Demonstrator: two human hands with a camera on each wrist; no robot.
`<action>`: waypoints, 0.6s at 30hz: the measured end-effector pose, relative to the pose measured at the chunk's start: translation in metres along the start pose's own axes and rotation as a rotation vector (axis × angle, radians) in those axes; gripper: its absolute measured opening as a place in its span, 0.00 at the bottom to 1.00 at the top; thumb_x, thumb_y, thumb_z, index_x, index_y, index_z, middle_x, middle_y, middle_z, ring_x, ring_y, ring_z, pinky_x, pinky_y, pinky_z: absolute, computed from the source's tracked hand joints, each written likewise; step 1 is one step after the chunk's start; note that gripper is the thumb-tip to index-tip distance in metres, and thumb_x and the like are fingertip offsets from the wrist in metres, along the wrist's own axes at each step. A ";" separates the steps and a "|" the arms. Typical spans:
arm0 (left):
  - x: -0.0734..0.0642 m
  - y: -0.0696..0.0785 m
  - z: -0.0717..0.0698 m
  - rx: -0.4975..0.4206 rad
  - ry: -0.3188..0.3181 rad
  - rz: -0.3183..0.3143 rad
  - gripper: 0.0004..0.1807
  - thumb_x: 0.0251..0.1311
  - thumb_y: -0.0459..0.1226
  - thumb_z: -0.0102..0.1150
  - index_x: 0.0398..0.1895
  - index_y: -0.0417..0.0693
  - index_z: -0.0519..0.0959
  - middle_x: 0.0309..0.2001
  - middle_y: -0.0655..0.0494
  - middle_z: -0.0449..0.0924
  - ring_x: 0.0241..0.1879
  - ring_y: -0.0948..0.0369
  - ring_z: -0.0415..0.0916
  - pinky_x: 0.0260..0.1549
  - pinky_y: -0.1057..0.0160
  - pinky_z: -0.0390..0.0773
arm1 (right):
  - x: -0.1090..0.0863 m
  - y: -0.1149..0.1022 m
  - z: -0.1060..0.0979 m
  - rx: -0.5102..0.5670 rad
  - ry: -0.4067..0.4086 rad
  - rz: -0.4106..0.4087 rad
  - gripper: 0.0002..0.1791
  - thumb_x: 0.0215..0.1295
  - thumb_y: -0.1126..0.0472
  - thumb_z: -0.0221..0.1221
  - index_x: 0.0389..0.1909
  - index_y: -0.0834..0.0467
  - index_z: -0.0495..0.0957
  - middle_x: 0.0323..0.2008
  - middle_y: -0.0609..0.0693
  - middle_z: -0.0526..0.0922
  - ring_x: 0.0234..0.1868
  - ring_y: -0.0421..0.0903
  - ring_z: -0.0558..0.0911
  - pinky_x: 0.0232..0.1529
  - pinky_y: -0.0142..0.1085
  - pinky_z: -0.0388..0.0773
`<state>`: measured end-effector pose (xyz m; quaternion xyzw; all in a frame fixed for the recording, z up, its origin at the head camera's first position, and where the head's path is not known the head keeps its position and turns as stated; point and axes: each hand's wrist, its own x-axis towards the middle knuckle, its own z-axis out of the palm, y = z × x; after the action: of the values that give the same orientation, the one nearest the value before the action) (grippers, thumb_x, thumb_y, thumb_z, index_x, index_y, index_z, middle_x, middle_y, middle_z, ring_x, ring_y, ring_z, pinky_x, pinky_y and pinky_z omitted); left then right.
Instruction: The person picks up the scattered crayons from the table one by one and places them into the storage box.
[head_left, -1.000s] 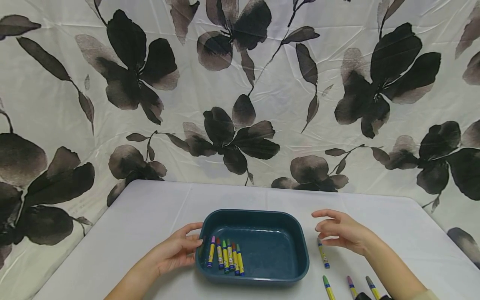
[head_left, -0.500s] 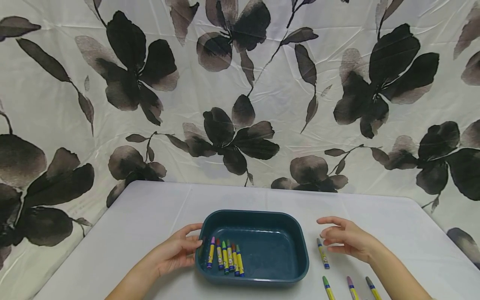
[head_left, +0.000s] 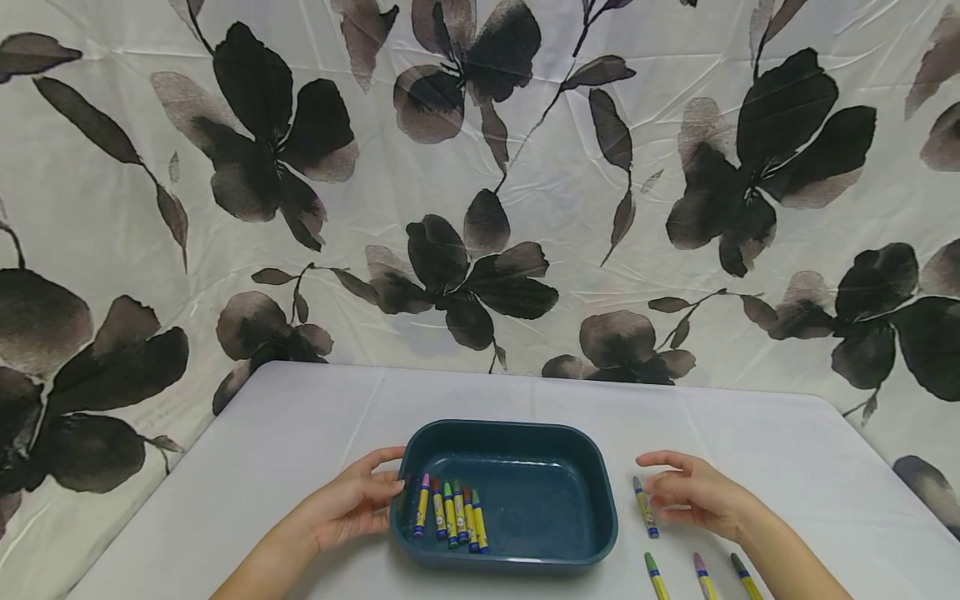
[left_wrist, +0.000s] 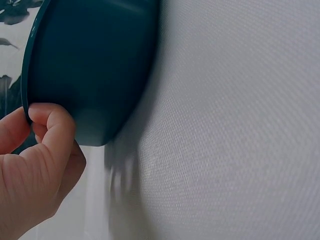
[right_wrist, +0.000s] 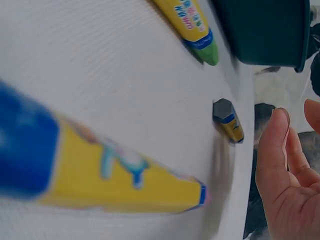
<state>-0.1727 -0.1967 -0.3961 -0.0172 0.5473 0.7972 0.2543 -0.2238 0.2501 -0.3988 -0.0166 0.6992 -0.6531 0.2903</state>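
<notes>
White cloth (head_left: 480, 275) printed with dark flowers hangs beyond a white table (head_left: 750, 433). Head view: the left hand (head_left: 352, 500) grips the left edge of a dark blue tray (head_left: 540, 500), in whose left part six crayons (head_left: 451, 515) lie in a row. Just right of the tray, a greyish-tipped crayon (head_left: 645, 507) lies on the table, its long axis running near to far, tip at the far end and leaning slightly left. The right hand (head_left: 701, 496) is by far the nearer one, close on its right, loosely bent fingers pointing left across that axis. Three more crayons (head_left: 702, 573) lie nearer. Left wrist view: thumb and fingers pinch the tray's rim. Right wrist view: thumb and fingers are released, empty, with a gap between them and the greyish-tipped crayon.
</notes>
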 end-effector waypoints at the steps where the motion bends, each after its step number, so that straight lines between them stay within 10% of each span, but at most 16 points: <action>1: 0.000 0.000 0.000 0.000 0.001 0.000 0.35 0.64 0.27 0.46 0.70 0.43 0.42 0.52 0.46 0.65 0.43 0.59 0.70 0.39 0.62 0.77 | 0.000 0.001 0.000 0.003 0.001 0.005 0.20 0.61 0.65 0.55 0.56 0.59 0.70 0.32 0.50 0.78 0.32 0.43 0.78 0.35 0.32 0.79; 18: -0.001 0.001 0.001 -0.028 -0.007 -0.004 0.36 0.63 0.27 0.48 0.70 0.43 0.43 0.51 0.47 0.66 0.43 0.60 0.70 0.39 0.63 0.77 | 0.002 0.011 0.000 -0.019 0.035 0.036 0.24 0.60 0.66 0.57 0.58 0.65 0.66 0.29 0.50 0.78 0.28 0.40 0.78 0.33 0.32 0.79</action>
<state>-0.1721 -0.1966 -0.3949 -0.0193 0.5350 0.8043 0.2577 -0.2217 0.2510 -0.4099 0.0044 0.7104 -0.6415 0.2896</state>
